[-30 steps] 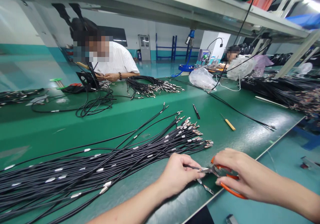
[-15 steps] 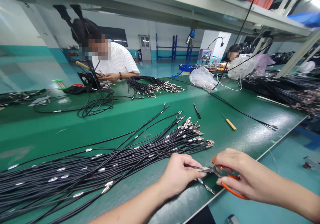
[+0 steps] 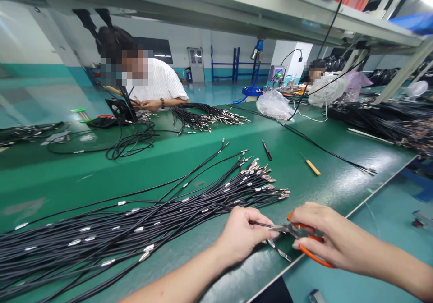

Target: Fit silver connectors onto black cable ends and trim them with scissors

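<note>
Between the thumb and fingers of my left hand (image 3: 245, 233) is the end of a black cable (image 3: 259, 224). My right hand (image 3: 324, 233) is wrapped round orange-handled cutting pliers (image 3: 315, 254). Their metal jaws lie at the cable end, right by my left fingertips; whether they touch the wire I cannot tell. A silvery cable end (image 3: 280, 252) pokes out below my left hand, near the table edge. To the left, a thick bundle of black cables (image 3: 135, 231) with white labels lies along the table, its stripped ends (image 3: 260, 176) pointing right.
A black pen-like cutter (image 3: 266, 150) and a yellow-handled awl (image 3: 311, 167) lie on the green table (image 3: 216, 147). Across it, a person (image 3: 155, 82) works beside another cable bundle (image 3: 206, 116). A plastic bag (image 3: 275, 104) and a white fan (image 3: 327, 90) stand farther back. A shelf beam (image 3: 203, 12) hangs overhead.
Hardly anything differs. Both hands keep their places at the cable end, and the pliers stay at the wire. The view has shifted very slightly.
</note>
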A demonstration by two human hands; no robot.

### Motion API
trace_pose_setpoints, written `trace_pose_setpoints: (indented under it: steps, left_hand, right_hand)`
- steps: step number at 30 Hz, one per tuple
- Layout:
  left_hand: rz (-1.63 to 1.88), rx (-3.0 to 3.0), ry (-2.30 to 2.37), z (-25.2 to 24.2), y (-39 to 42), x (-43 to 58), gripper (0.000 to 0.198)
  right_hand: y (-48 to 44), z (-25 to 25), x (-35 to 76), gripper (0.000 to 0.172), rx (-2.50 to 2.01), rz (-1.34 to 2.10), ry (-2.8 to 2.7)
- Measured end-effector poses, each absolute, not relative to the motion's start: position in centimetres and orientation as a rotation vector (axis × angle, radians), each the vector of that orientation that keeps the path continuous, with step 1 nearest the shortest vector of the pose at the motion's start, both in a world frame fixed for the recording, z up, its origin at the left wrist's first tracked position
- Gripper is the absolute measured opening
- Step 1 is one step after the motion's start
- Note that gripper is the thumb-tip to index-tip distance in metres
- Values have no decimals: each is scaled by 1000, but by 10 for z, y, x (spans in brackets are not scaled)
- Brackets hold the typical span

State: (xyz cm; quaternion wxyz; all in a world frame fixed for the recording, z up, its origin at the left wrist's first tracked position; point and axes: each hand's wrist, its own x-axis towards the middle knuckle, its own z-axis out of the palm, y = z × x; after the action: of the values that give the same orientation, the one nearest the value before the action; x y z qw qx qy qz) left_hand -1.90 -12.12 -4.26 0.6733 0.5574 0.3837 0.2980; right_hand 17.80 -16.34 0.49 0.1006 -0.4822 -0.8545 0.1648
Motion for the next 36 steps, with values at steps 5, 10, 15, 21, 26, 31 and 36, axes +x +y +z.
trace_pose_setpoints:
  steps: [5, 10, 15, 21, 26, 31, 36]
  left_hand:
    - [678, 1241, 851, -43, -121, -19, 21]
    - [694, 1246, 823, -46, -120, -19, 21]
    - [709, 1228, 822, -45, -118, -20, 21]
    - [742, 1149, 799, -42, -116, -22, 22]
    - [779, 1056, 844, -39, -113, -22, 23]
    - [786, 994, 864, -35, -112, -23, 23]
    - [772, 959, 821, -34, -111, -23, 20]
  right_hand:
    - [-165, -1, 175, 7, -1480, 469, -2520]
    - [-161, -15, 183, 15, -1586, 467, -2340]
    - [-124, -33, 220, 21, -1786, 290, -2110]
    - [-72, -59, 252, 20, -1953, -144, -2105]
    - [-76, -50, 226, 22, -1930, -320, -2101]
    - [-103, -33, 184, 26, -1717, -307, -2087]
    - [-131, -26, 156, 21, -1303, 324, -2022]
